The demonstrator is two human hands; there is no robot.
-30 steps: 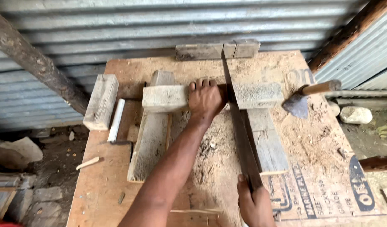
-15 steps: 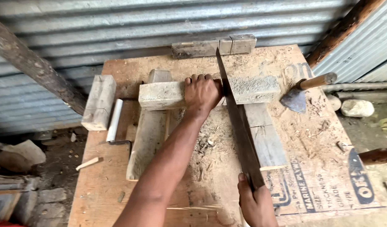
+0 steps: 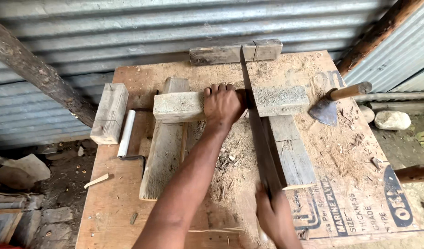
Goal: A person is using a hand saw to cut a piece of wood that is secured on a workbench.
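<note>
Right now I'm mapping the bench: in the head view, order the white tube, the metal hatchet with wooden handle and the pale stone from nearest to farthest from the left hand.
1. White tube, left of the left hand.
2. Metal hatchet with wooden handle, to its right.
3. Pale stone, farther right, off the bench.

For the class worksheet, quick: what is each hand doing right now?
Left hand: pressed down on the wooden block, fingers curled over its far edge.
Right hand: closed around the handsaw handle.
</note>
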